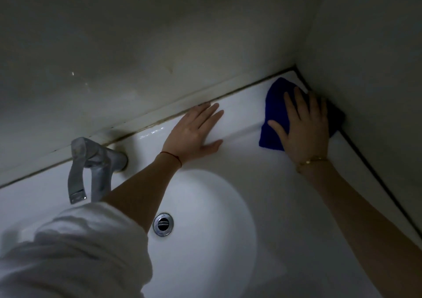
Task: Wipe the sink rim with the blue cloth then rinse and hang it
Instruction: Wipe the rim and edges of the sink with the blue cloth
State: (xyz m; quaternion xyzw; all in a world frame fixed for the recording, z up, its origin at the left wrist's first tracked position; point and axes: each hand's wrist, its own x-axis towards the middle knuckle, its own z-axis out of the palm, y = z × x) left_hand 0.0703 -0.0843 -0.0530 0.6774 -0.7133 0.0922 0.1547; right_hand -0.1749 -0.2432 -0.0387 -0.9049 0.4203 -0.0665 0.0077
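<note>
Am pressing right hand (304,126) spread flat on blue cloth (275,113) at sink rim (242,106) corner; left hand (195,131) bracing flat, fingers together. Am keeping pressure even, working cloth into wall seam.

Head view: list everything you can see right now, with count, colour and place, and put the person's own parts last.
sink: one, white, fills the lower frame, in the wall corner
blue cloth: one, deep blue, on the far right corner of the sink rim
faucet: one, chrome, at the back rim, left
drain: one, chrome, bottom of the basin
walls: two, grey-white, behind and right of the sink
sleeve: one, white, lower left
bracelets: one gold on the right wrist, one thin red on the left
left hand: flat on the back rim
right hand: pressing flat on the blue cloth
</note>
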